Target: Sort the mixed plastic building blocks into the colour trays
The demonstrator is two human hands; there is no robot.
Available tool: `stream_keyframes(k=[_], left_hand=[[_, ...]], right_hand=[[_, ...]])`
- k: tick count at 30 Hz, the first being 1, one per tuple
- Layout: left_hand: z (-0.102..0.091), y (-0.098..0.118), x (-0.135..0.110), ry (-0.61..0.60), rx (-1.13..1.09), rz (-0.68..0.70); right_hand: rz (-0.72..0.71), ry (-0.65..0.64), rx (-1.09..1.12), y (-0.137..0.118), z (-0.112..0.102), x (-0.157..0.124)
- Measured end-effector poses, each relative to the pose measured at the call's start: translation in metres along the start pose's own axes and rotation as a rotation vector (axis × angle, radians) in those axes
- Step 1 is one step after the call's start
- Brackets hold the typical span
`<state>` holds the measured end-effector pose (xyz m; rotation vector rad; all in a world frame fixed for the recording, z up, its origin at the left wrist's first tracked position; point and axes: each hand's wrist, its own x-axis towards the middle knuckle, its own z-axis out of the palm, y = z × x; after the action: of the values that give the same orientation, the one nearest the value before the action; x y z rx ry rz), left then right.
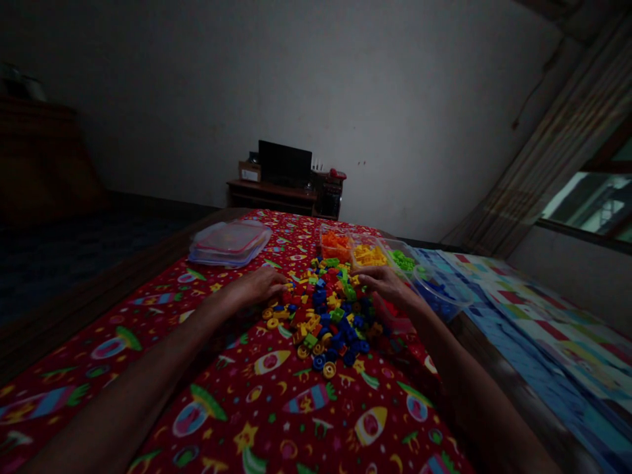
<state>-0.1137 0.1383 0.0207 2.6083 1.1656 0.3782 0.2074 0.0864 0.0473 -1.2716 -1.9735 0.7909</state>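
A heap of mixed toy building bricks (323,316) in blue, yellow, green and red lies on the red printed bedspread, with several yellow and blue wheels at its near edge. My left hand (263,284) is at the heap's left edge, fingers curled together against the bricks; whatever they hold is too small to make out. At the upper right of the heap, my right hand (386,283) has thumb and fingers pinched around a yellow toy brick (355,280). Both palms are hidden.
Clear tubs of sorted bricks stand beyond my right hand: orange (336,245), yellow (370,255), green (402,259), blue (439,296). A red-filled tub (392,316) sits partly behind my right forearm. Stacked plastic lids (230,243) lie at the left.
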Motion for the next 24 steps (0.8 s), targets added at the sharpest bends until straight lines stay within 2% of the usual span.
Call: stream_keyframes(k=[5,8,10,12,15,20,22,24], left_hand=[[0.008,-0.007,0.005,0.112,-0.034,-0.027],[0.009,-0.009,0.009,0.222,-0.008,-0.056],[0.006,-0.005,0.011,0.29,0.011,-0.084],[0.001,0.002,0.011,0.338,-0.006,-0.124],[-0.005,0.017,0.011,0.347,-0.105,-0.158],[-0.003,0.041,0.014,0.257,-0.307,-0.163],[0.001,0.05,0.015,0.227,-0.354,-0.149],[0.005,0.058,0.017,0.207,-0.367,-0.109]], right_hand=[[0.136,0.293,-0.242,0.011,-0.037,0.041],[0.204,0.458,-0.245,0.015,-0.056,0.06],[0.175,0.515,-0.197,0.016,-0.059,0.063],[0.115,0.509,-0.116,0.013,-0.051,0.058],[0.024,0.375,-0.055,0.001,-0.02,0.043],[-0.223,0.11,-0.211,-0.036,0.043,0.017],[-0.334,0.023,-0.255,-0.048,0.059,0.011],[-0.403,0.01,-0.316,-0.053,0.067,0.008]])
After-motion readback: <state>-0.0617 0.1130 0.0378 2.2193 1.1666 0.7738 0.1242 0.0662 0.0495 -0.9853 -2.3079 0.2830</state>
